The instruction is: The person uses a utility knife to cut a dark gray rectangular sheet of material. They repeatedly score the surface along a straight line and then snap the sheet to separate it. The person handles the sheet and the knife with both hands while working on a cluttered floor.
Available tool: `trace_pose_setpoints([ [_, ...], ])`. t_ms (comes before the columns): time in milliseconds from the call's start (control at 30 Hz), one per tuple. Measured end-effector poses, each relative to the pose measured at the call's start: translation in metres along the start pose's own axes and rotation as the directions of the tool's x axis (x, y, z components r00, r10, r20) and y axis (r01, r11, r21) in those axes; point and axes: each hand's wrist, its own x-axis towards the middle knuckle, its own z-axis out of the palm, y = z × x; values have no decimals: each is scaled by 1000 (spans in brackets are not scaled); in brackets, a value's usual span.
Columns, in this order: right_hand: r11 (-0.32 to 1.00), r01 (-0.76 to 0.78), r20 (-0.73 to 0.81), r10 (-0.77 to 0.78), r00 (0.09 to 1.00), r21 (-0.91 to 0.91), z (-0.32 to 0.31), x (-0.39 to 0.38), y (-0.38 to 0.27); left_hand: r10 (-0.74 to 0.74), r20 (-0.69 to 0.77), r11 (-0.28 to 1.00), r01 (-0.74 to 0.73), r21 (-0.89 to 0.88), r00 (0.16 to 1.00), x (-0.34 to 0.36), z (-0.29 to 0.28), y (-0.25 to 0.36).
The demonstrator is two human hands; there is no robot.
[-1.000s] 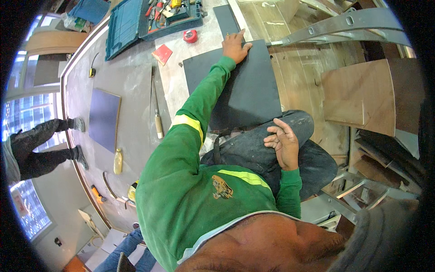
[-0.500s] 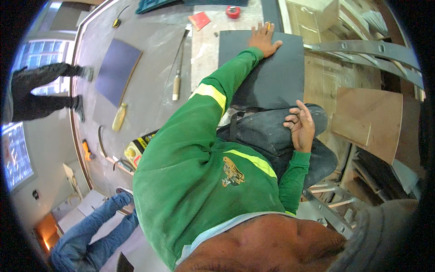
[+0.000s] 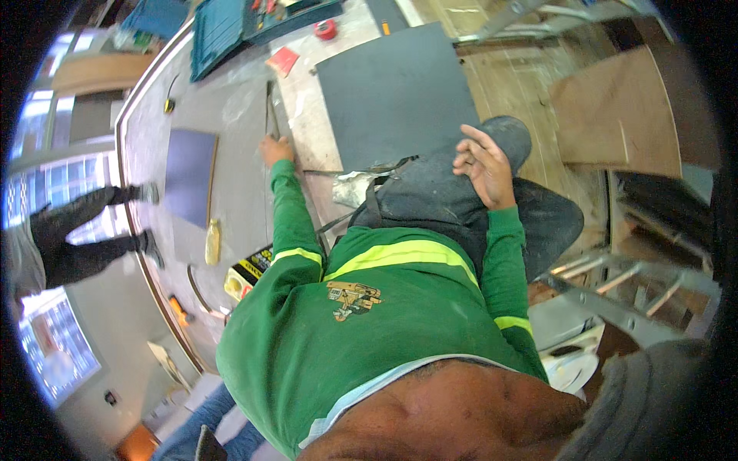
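Observation:
My left hand (image 3: 274,150) is closed on the handle of a long, narrow-bladed tool (image 3: 269,107) lying on the grey work surface (image 3: 234,173); the handle is mostly hidden under my fingers. To its right a dark grey square panel (image 3: 388,92) lies on pale sheeting, a narrow dark strip (image 3: 387,14) beyond it. My right hand (image 3: 484,165) is raised above my dark-trousered knee, empty, with loosely bent fingers apart. Near my left hand are a purple-grey board (image 3: 191,173), a yellowish bottle (image 3: 213,242) and, farther up, a red square piece (image 3: 282,61).
Behind lie a teal toolbox (image 3: 284,19), red tape measure (image 3: 325,29) and yellow tape measure (image 3: 168,105). Ladders (image 3: 638,288) and wooden boards (image 3: 615,111) are at the right. A person's legs (image 3: 84,230) are at the left, another's jeans (image 3: 200,426) at lower left.
My left hand has left the top of the grey panel and moved down and left onto the long tool. My right hand stays raised over my knee. The view has shifted.

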Motion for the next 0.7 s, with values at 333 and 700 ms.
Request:
trace_pose_setpoints([
  [333, 995, 91, 13, -91, 996, 39, -3, -14, 5, 26, 265, 919, 81, -386, 964, 5, -33, 27],
  [700, 654, 343, 222, -264, 939, -674, 69, 33, 28, 588, 145, 300, -49, -953, 796, -161, -108, 295],
])
